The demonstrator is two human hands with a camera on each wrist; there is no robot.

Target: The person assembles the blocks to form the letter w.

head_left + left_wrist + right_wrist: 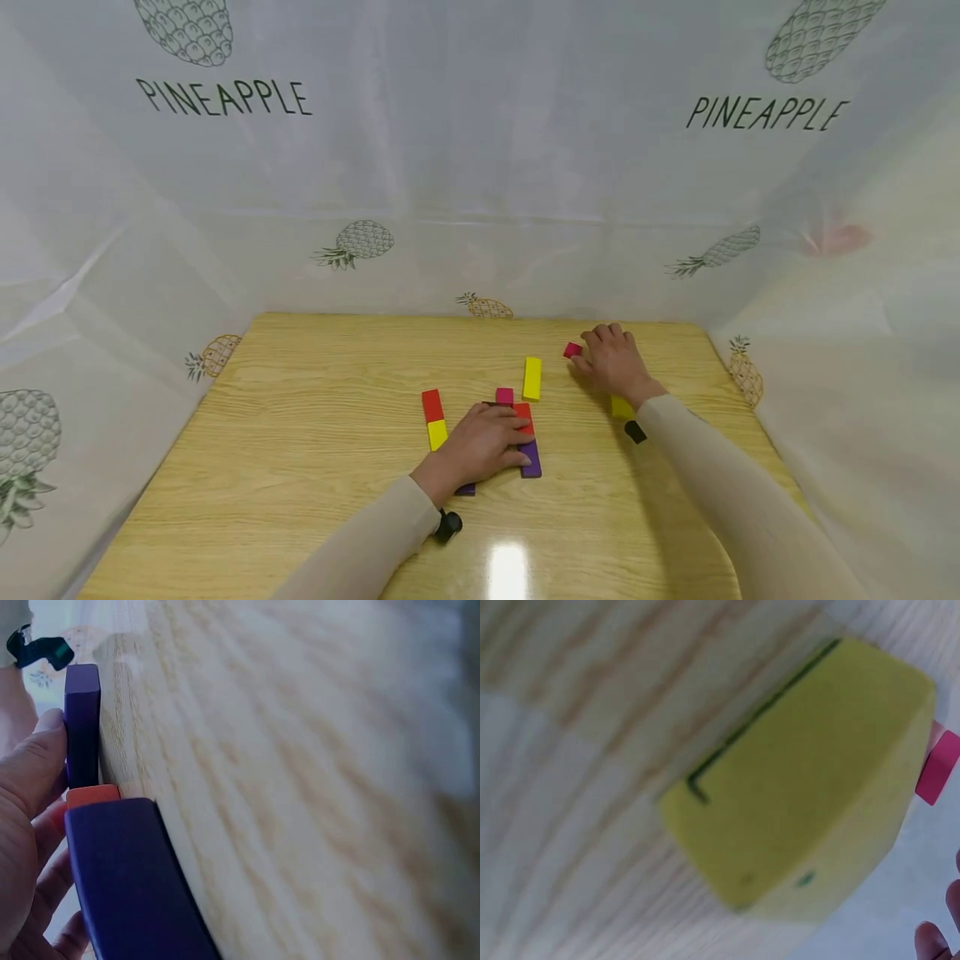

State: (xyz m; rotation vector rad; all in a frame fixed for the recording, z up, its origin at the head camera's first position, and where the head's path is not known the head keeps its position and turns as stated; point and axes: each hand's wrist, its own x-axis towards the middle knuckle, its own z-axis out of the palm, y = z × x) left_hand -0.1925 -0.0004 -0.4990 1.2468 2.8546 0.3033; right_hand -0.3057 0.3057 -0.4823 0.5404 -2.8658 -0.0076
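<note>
My left hand (483, 442) lies over a cluster of coloured blocks, its fingers stretched across a red block (523, 419) and a purple block (530, 460). In the left wrist view the thumb touches the upright-looking purple block (82, 724); an orange-red block (94, 796) and a nearer purple block (139, 877) stand below it. Part of the cluster is hidden under the palm. At the far right, my right hand (615, 362) reaches beside a small pink-red cube (572, 350), fingers parted and apart from it in the right wrist view. A yellow block (802, 780) lies beneath that wrist.
Left of the cluster a red block (432, 406) and a yellow block (437, 434) line up end to end. A pink block (505, 396) and a separate yellow block (532, 379) lie behind the left hand. Pineapple-print sheeting (480, 167) walls in the wooden table (300, 433).
</note>
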